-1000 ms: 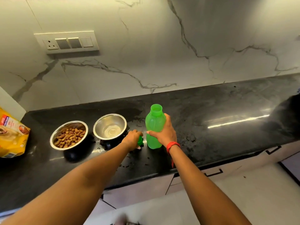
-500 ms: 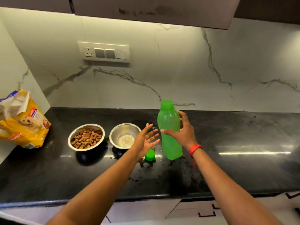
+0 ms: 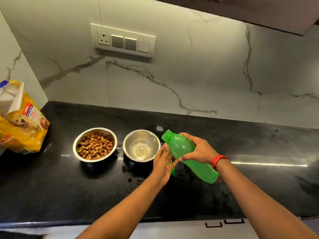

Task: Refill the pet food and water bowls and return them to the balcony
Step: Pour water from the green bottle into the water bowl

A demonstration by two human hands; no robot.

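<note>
Two steel bowls stand side by side on the black counter (image 3: 259, 169). The left bowl (image 3: 95, 145) holds brown kibble. The right bowl (image 3: 141, 145) has a little water at its bottom. My right hand (image 3: 196, 149) grips a green bottle (image 3: 186, 152), uncapped and tilted with its mouth toward the water bowl's right rim. My left hand (image 3: 163, 163) is open, fingers spread, just left of the bottle's middle. The bottle's green cap (image 3: 172, 171) lies on the counter, mostly hidden behind my left hand.
A yellow pet food bag (image 3: 20, 121), open at the top, leans in the left corner. Water drops (image 3: 133, 178) wet the counter in front of the water bowl. A switch panel (image 3: 123, 40) sits on the marble wall above.
My right hand lifted the bottle off the counter and tipped it toward the water bowl. My left hand let go of the cap, opened and rose beside the bottle.
</note>
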